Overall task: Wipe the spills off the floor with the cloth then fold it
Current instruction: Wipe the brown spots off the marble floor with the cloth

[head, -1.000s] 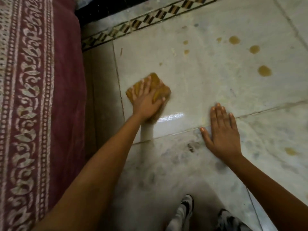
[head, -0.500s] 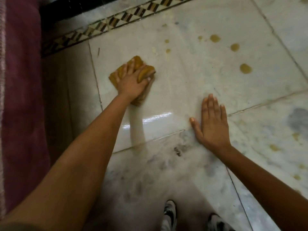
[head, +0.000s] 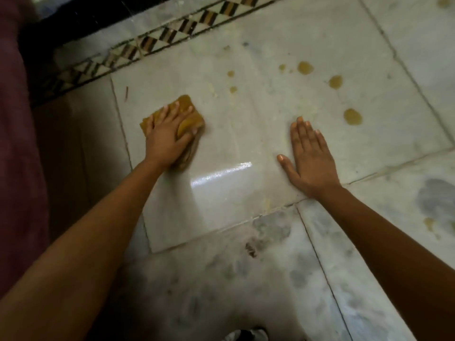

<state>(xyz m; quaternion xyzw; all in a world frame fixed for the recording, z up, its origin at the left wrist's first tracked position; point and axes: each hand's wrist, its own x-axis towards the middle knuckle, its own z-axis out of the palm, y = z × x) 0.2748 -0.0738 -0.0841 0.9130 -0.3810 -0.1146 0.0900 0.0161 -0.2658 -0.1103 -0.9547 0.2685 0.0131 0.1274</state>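
Observation:
A folded yellow-brown cloth (head: 189, 119) lies on the pale marble floor (head: 246, 134), near a tile seam at the left. My left hand (head: 165, 136) presses flat on top of it, fingers spread and thumb hooked round its right edge. My right hand (head: 310, 156) rests palm down on the bare tile, fingers together, holding nothing. Several brown spills dot the floor beyond it: one large drop (head: 352, 116) just past my right fingertips, another (head: 335, 81) further back, a third (head: 305, 68), and small drops (head: 231, 74) in the middle.
A dark red rug (head: 14, 148) runs along the left edge. A patterned inlay border (head: 172, 35) crosses the floor at the back, with a dark strip behind it. Faint yellow stains (head: 429, 222) mark the right tile. A shoe tip (head: 246, 334) shows at the bottom.
My left hand with the cloth slid a little back and left, then forward again on the same tile. My right hand stayed planted. The view shifted, so the rug fills less of the frame.

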